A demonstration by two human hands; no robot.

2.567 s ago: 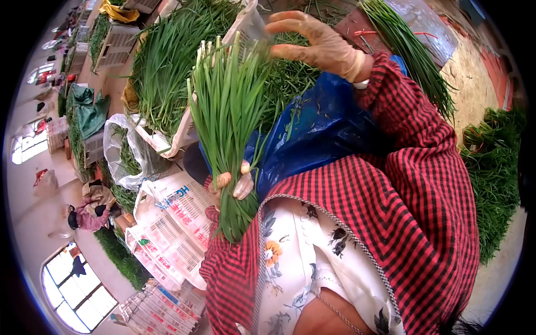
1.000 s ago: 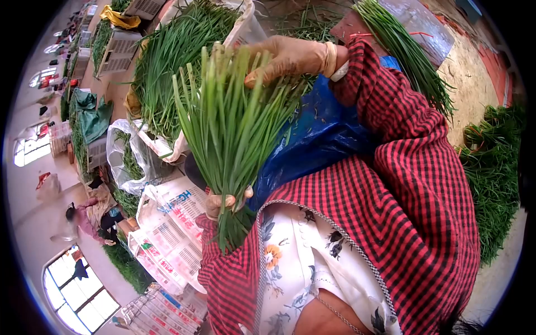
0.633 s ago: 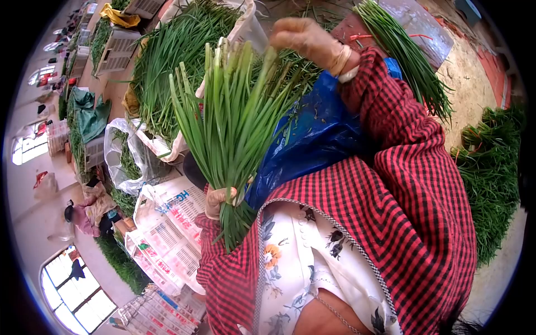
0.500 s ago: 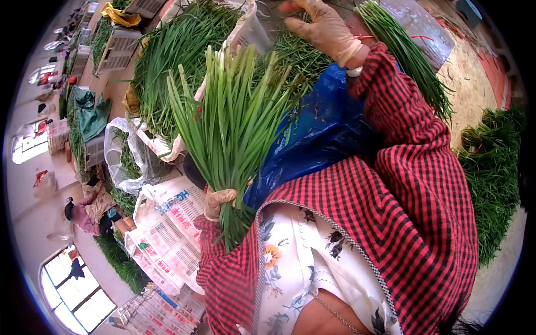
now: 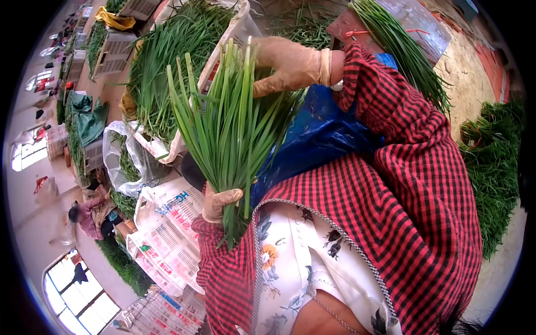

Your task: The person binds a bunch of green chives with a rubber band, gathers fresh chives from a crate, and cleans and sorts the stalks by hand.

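Note:
My left hand [image 5: 221, 205] is wrapped round the lower, leafy part of a bundle of long green stalks [image 5: 226, 137]. The bundle fans out upward, its pale cut ends at the top. At the right side of those ends is my right hand [image 5: 287, 66] in a thin, stained glove, thumb spread from the fingers. Its fingertips are partly hidden at the stalks. Beneath the right arm lies a blue plastic sheet [image 5: 329, 125] with bits of leaf on it.
A white crate [image 5: 181, 142] full of loose green stalks stands at upper left. A tied bundle [image 5: 399, 44] lies on a board at upper right. More greens [image 5: 491, 178] are piled at far right. Printed white bags [image 5: 170, 223] are at left. Another person [image 5: 92, 218] works at far left.
My right hand has swung away from the bundle and come back to its cut ends. My left hand has kept its hold. The stalks are fanned wider than in the earliest frame.

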